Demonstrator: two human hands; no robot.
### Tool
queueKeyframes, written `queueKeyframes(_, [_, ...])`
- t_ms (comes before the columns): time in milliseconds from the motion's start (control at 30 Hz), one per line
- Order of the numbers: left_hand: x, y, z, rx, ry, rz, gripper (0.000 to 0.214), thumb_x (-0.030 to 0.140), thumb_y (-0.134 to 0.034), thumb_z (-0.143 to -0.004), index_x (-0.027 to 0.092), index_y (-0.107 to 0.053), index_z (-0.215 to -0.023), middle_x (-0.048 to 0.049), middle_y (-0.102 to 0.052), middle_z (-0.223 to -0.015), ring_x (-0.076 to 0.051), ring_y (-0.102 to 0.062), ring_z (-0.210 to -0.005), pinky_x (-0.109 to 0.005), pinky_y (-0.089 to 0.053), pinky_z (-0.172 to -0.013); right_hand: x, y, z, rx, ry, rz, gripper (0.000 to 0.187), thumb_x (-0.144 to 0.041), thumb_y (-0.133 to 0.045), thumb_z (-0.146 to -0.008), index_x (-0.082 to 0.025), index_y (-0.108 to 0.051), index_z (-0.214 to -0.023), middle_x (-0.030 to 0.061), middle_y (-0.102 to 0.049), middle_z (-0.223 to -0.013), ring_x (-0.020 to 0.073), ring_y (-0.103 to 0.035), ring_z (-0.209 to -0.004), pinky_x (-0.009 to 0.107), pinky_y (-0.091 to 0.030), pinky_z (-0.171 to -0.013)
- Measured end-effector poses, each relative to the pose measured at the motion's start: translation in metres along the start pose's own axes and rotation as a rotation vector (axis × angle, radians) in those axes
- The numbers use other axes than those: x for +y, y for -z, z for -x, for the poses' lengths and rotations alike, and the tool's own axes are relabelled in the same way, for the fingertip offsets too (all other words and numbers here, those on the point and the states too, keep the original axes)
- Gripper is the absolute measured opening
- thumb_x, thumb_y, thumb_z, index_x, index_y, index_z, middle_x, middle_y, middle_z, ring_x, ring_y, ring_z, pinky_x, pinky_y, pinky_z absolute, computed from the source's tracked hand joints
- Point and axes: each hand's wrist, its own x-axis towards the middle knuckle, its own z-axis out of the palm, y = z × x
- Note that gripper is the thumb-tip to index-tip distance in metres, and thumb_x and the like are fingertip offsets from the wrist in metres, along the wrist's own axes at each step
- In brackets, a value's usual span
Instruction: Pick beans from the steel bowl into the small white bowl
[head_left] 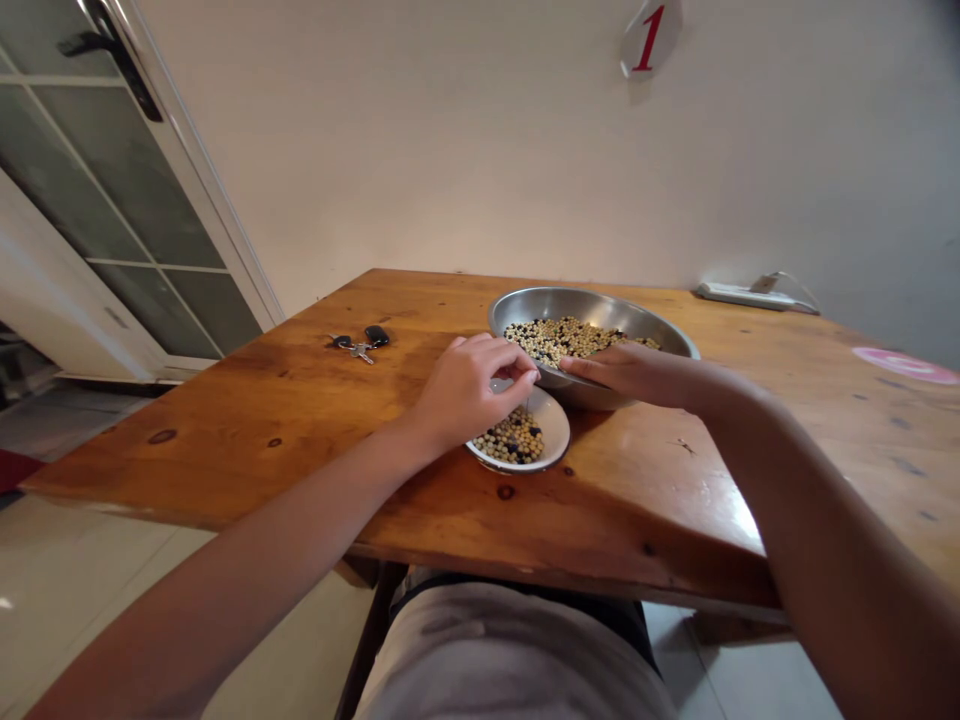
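Hands close together, not clamped on one shared object. Left hand (pixel 469 395): fingers curled and pinched down just above a small round white ceramic dish (pixel 553 425), right beside the bowl rim; fingertips hidden, so grip on any single bean impossible to confirm. Right hand (pixel 634 372): fingers extended across the near rim of a shallow round stainless-steel bowl (pixel 592 308), fingertips almost meeting the left fingers; contact with the rim unclear. Pale yellow and black beans (pixel 562 338) heaped in the bowl, just ahead of the right fingers. Smaller heap of the same mixed beans (pixel 514 438) in the dish, directly below the left hand. Dish tucked against the bowl's near side, both on a varnished orange-brown pine table (pixel 225 470). Left of the left hand, well apart: car keys with black fobs (pixel 358 345). Far beyond the right hand, by the wall: white power strip (pixel 750 296). Right of the right hand: round pink sticker (pixel 906 365).
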Motion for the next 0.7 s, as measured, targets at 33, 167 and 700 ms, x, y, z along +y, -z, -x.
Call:
queueKeyframes(33, [0.0,0.0,0.0,-0.002,-0.003,-0.002,0.01,0.024,-0.058,-0.083,0.018,-0.063,-0.076,0.0016,-0.067,-0.077,-0.014,-0.058,-0.076,-0.03,-0.038,-0.075,0.001,0.0,0.0,-0.012,-0.003,-0.036,0.04,-0.017,-0.034,-0.085,-0.018,-0.067,-0.108,0.0116,-0.07,-0.094,0.0222,-0.061,-0.079,0.038,-0.047,-0.075])
queueKeyframes(167, [-0.001,0.001,0.001,-0.001,-0.014,-0.003,0.01,0.024,-0.058,-0.084,0.018,-0.063,-0.077,0.0016,-0.067,-0.077,-0.014,-0.057,-0.076,-0.03,-0.038,-0.075,-0.003,0.002,0.0,-0.027,-0.181,-0.218,0.033,-0.034,-0.04,-0.088,-0.022,-0.069,-0.098,0.0078,-0.069,-0.109,0.0265,-0.061,-0.099,0.041,-0.044,-0.087])
queueKeyframes(700, [-0.001,0.001,0.0,0.005,-0.022,-0.008,0.011,0.024,-0.056,-0.084,0.018,-0.062,-0.078,0.0013,-0.067,-0.077,-0.013,-0.058,-0.077,-0.03,-0.039,-0.076,-0.012,0.017,0.007,0.092,-0.307,-0.85,0.021,-0.036,-0.068,-0.074,-0.024,-0.064,-0.09,0.0026,-0.066,-0.095,0.0194,-0.061,-0.096,0.036,-0.047,-0.086])
